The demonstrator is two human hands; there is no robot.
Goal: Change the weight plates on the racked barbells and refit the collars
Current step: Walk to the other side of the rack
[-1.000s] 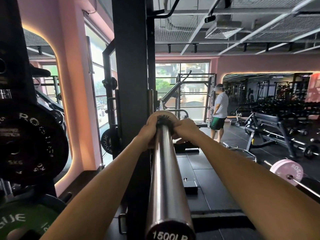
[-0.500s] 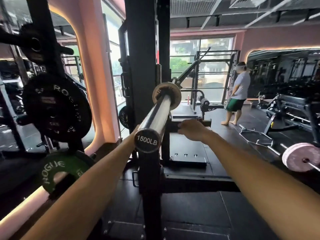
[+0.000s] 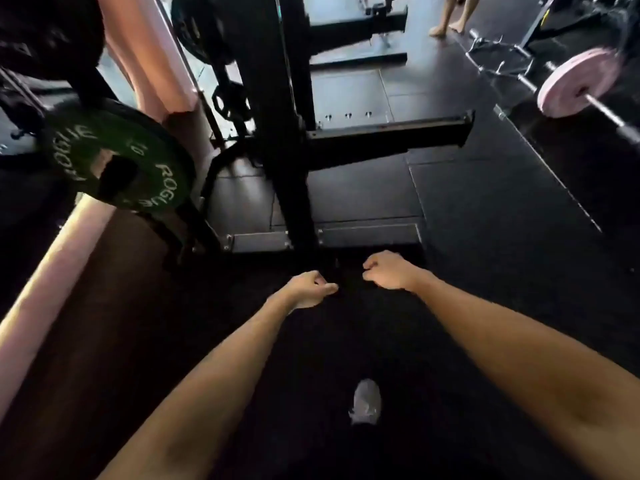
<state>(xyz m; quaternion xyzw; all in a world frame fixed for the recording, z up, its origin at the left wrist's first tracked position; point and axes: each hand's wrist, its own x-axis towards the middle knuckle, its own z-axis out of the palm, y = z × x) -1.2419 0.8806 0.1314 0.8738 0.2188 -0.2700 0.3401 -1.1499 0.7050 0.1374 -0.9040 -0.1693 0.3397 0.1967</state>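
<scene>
I look down at the black rubber floor by the foot of the black rack upright (image 3: 277,133). My left hand (image 3: 308,289) and my right hand (image 3: 388,270) both reach low toward the upright's base, a hand's width apart. Their fingers are loosely curled and I see nothing in either. A small dark shape (image 3: 331,266) lies between them, too dim to identify. A green Rogue plate (image 3: 121,161) marked 10 hangs on a storage peg at the left. The racked barbell is out of view.
A pink plate (image 3: 578,81) sits on a barbell lying on the floor at the right. Black plates (image 3: 204,29) hang behind the upright. A person's bare legs (image 3: 450,15) stand at the top. My grey shoe (image 3: 365,401) is below my hands. A pink wall ledge (image 3: 45,271) runs along the left.
My view has dropped from the barbell sleeve to the floor. Both hands have left the bar and come down to the upright's base.
</scene>
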